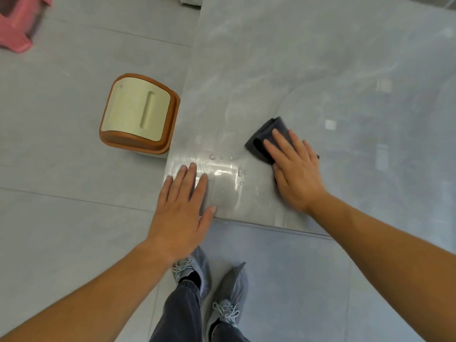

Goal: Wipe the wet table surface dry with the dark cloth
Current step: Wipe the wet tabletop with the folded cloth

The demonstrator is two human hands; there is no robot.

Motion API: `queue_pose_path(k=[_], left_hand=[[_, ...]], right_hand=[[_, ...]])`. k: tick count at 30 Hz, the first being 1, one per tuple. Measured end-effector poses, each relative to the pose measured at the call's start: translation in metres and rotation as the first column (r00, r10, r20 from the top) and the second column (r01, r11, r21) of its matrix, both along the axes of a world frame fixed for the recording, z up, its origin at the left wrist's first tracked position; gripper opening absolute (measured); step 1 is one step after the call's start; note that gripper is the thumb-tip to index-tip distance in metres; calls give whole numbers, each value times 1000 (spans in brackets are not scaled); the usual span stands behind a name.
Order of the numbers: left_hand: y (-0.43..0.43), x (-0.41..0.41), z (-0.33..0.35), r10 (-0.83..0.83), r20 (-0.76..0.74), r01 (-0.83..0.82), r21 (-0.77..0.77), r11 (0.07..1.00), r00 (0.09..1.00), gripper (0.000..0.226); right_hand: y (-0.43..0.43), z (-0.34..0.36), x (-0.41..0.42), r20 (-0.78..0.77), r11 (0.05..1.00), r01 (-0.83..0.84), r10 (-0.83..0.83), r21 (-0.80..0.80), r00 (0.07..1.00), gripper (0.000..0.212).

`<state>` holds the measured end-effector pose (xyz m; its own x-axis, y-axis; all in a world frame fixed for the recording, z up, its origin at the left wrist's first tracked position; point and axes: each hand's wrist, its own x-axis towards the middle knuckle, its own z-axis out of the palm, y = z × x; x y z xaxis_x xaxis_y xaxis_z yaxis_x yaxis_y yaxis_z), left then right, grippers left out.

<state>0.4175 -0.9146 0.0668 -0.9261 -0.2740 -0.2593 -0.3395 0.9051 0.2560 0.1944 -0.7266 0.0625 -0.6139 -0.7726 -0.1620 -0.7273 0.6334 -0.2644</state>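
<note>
The grey marble-look table (320,70) fills the upper right, its near-left corner in front of me. A wet patch with water drops and glare (224,174) lies at that corner. The dark grey cloth (265,135), folded, rests on the table just right of the patch. My right hand (296,174) lies flat on the cloth, fingers spread, pressing it down. My left hand (182,208) rests palm down and empty at the table's corner, its fingertips at the wet patch's left edge.
A small bin with a beige lid and brown rim (139,113) stands on the floor beside the table's left edge. A pink plastic stool (17,23) is at the far left. My feet in grey shoes (209,287) stand below the table's front edge.
</note>
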Motion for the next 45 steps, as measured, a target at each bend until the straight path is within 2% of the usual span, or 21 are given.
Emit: queue_pose_path(k=[2,4,6,8,11,13,17,19,23,26,29,32,36,38,40,42,43,45], left_hand=[[1,1,-1,15,-3,-15,14,1000,1000,71],[3,1,-2,30,-5,-30,23,999,1000,73],[4,0,-3,37,-13,-36,35,999,999,73],[4,1,-5,41,-21,-40,38,998,999,73],[3,2,-5,38,-13,-38,28,999,999,72],[2,2,-5,33,-19,-32,25,999,999,71],[-3,4,-4,12,-20,-11,80,997,1000,70],[-8,8,-3,-13,-19,15,93,996,1000,69],[-19,19,-5,-84,-19,85,38,996,996,69],[-22,24,-8,-110,-41,113,57,992,993,68],[-26,29,-11,-2,-47,7,106,994,999,71],[-32,35,-15,167,-33,-156,220,963,985,77],[-28,37,-13,280,-15,-241,465,852,960,85],[-24,33,-13,352,-8,-281,586,760,936,85],[-23,28,-13,476,25,-340,732,590,879,85],[-24,22,-15,602,79,-381,837,392,794,81],[-25,20,-16,638,112,-396,860,322,762,79],[-25,18,-18,662,164,-418,875,245,731,78]], right_hand=[[-10,2,12,35,976,220,-220,-1,975,59],[-14,2,44,21,940,342,-341,-10,940,61],[-6,-1,81,-10,957,289,-289,-9,957,60],[11,-3,103,-19,990,141,-141,13,990,57],[30,-3,92,5,1000,1,-1,7,1000,57],[32,-2,85,-6,998,62,-62,3,998,57],[18,-3,116,-25,931,366,-366,-13,930,57],[10,-4,138,-29,949,314,-314,-5,949,56],[-7,-3,129,-21,998,64,-65,-27,998,56],[-45,0,91,-7,994,111,-111,-12,994,58],[-95,0,68,-3,981,194,-194,-10,981,58],[-111,-4,81,-45,997,77,-78,-26,996,59],[-67,-3,109,-41,971,-238,237,-22,971,57],[-54,-1,105,-23,950,-312,312,5,950,58],[-69,1,92,-15,964,-265,265,-2,964,57],[-104,3,79,1,994,-99,99,-36,995,57],[-123,4,76,16,999,-15,16,-42,1000,57],[-149,1,79,-2,997,75,-75,-35,997,58]])
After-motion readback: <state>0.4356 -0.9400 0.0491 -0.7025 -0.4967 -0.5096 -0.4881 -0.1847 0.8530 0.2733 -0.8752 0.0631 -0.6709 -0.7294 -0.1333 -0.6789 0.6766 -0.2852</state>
